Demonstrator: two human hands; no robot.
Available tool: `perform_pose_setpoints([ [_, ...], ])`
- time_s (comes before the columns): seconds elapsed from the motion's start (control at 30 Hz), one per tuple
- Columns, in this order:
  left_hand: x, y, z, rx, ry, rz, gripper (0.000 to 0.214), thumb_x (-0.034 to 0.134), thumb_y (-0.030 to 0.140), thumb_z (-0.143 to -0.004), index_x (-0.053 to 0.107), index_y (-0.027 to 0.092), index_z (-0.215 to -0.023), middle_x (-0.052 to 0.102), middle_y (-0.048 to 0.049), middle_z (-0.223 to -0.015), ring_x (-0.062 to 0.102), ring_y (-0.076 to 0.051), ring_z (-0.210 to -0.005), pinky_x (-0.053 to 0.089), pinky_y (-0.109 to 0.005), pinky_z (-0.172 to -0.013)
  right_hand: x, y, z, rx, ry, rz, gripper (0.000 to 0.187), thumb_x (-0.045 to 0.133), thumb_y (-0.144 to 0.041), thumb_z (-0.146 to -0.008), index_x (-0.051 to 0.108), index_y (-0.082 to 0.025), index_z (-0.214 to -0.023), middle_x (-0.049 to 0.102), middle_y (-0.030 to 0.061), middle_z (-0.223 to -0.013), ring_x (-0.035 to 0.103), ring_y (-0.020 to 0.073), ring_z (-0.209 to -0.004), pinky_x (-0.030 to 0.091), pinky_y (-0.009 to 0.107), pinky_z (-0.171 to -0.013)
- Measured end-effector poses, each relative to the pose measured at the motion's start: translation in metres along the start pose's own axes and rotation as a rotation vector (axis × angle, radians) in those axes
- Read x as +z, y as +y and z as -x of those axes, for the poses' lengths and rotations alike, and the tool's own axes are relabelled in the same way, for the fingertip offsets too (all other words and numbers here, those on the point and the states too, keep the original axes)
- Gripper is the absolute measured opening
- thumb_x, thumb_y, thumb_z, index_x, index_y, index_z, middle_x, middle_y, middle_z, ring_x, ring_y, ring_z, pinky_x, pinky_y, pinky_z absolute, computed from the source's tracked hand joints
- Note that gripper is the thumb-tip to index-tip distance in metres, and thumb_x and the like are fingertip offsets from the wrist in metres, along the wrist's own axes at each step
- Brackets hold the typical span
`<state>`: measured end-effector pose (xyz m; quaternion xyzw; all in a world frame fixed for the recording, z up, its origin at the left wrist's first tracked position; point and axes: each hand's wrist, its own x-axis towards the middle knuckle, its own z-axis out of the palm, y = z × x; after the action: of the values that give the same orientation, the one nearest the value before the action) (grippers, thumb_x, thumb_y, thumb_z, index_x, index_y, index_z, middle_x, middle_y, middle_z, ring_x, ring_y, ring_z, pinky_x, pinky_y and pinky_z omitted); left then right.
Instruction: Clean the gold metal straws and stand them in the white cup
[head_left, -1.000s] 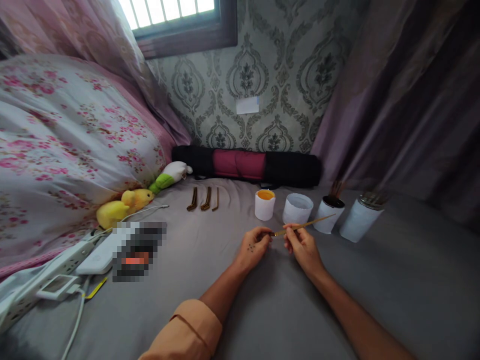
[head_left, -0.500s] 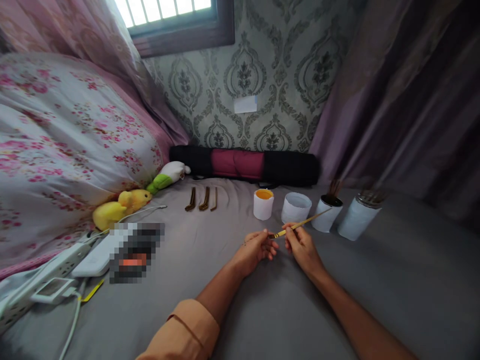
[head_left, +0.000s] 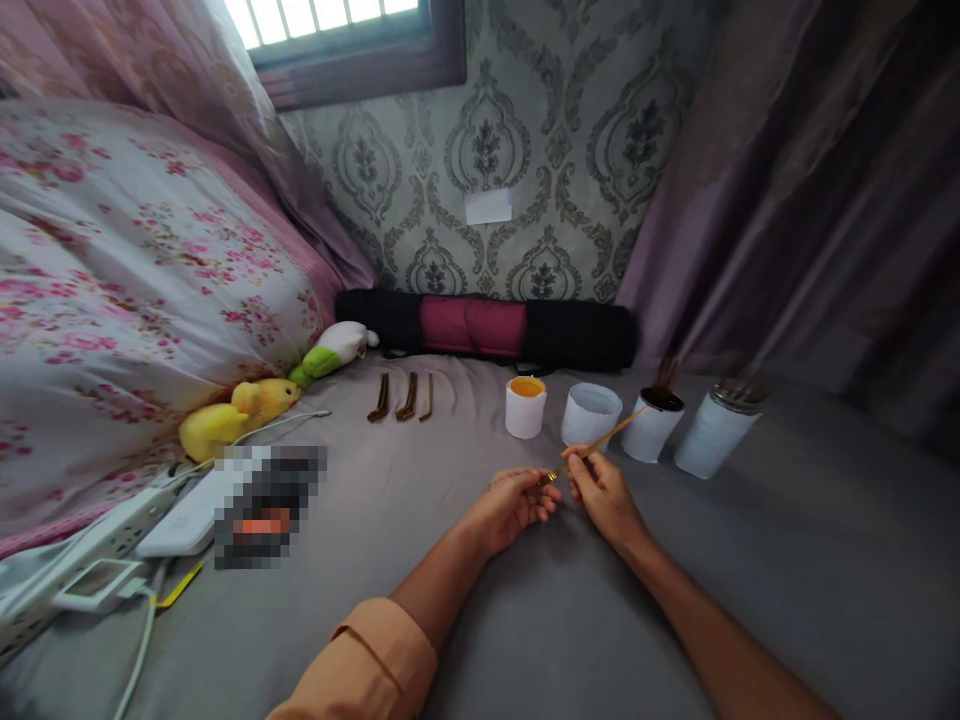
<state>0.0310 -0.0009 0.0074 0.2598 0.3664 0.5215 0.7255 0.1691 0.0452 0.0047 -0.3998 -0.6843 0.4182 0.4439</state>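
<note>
A slim paintbrush (head_left: 611, 430) with a yellow handle and a gold ferrule slants between my two hands. My right hand (head_left: 600, 497) pinches the handle a little above the ferrule, its other fingers curled. The dark bristle end meets the thumb and fingertips of my left hand (head_left: 514, 505), which are closed around it; the bristles are partly hidden there. Just beyond the hands stand a white-wrapped cup of yellow-orange paint (head_left: 524, 410) and a wider white tub (head_left: 591, 418). The brush's far end passes in front of a white-wrapped can with a dark inside (head_left: 651, 432).
Further right leans a white-wrapped jar (head_left: 716, 435) holding brushes. Three groups of brown bent pieces (head_left: 405, 398) lie on the grey sheet. At left are a yellow plush toy (head_left: 240, 415), a power strip (head_left: 97, 555) and cables. A black-and-maroon roll (head_left: 480, 328) lies against the wall.
The brush has turned a little: its handle end has swung left and toward the upright, and its ferrule sits slightly lower. Both hands remain nearly in place. The camera view has shifted slightly.
</note>
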Motion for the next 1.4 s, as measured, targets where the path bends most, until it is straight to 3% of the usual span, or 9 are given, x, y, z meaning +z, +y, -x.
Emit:
perform_pose_setpoints([
  [0.5, -0.001, -0.002, 0.0, -0.082, -0.035, 0.011, 0.017, 0.042, 0.013, -0.078, 0.052, 0.008, -0.091, 0.061, -0.0081, -0.071, 0.054, -0.008, -0.053, 0.039, -0.018, -0.049, -0.002, -0.003, -0.002, 0.003, 0.038, -0.016, 0.035, 0.037, -0.047, -0.081, 0.054, -0.018, -0.09, 0.042, -0.0034, -0.052, 0.041, 0.0097, -0.045, 0.034, 0.02, -0.041],
  [0.87, 0.0, -0.002, 0.0, -0.113, -0.023, -0.01, 0.014, 0.046, 0.012, -0.077, 0.053, 0.008, -0.088, 0.061, -0.0072, -0.071, 0.053, -0.007, -0.053, 0.04, -0.017, -0.049, -0.018, -0.009, -0.011, 0.036, 0.204, -0.101, 0.042, 0.033, -0.051, -0.081, 0.055, -0.016, -0.089, 0.048, 0.0001, -0.063, 0.045, 0.0081, -0.047, 0.037, 0.018, -0.039],
  [1.4, -0.003, -0.003, -0.002, -0.112, -0.021, -0.002, 0.011, 0.048, 0.014, -0.076, 0.051, 0.01, -0.086, 0.06, -0.0065, -0.07, 0.053, -0.007, -0.053, 0.041, -0.016, -0.049, -0.032, -0.016, -0.017, -0.008, 0.321, -0.132, 0.039, 0.037, -0.052, -0.079, 0.054, -0.018, -0.087, 0.051, 0.0, -0.066, 0.046, 0.0078, -0.047, 0.037, 0.018, -0.038],
])
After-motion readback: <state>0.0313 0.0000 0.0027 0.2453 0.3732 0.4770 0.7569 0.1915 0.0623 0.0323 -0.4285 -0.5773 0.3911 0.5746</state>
